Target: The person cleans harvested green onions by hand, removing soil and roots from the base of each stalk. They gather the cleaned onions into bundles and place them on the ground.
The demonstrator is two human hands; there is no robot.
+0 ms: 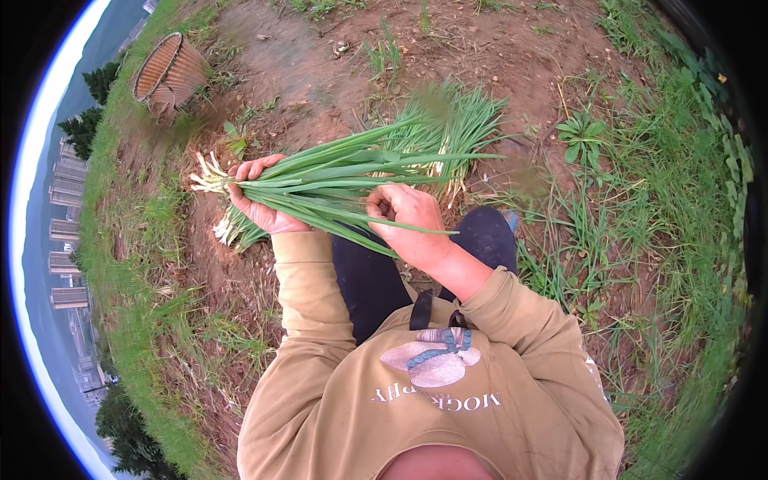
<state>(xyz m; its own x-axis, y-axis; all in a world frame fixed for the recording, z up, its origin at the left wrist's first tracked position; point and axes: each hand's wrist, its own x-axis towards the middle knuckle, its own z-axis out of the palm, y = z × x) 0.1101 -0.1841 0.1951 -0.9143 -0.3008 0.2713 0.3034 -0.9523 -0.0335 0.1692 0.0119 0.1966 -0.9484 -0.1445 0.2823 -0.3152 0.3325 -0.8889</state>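
Note:
A bunch of spring onions [336,174] lies across my left hand [273,217], which grips it near the white root ends. A thin tie seems to circle the bunch there. The green leaves fan out to the right. Among the lower leaves, the curled fingers of my right hand [411,225] pinch at thin leaf ends; the fingertips are partly hidden. One long leaf crosses in front of that hand. Below my left hand, a second spring onion bunch [231,228] rests on the ground. Beyond my right hand lies a loose pile of spring onions [468,120].
A woven basket [174,75] stands tilted on the soil at the far left. Bare reddish soil [288,66] stretches ahead. Grass and weeds [648,228] grow on the right, with a leafy plant [582,138] among them. My dark-trousered knees [489,237] are bent below the bunch.

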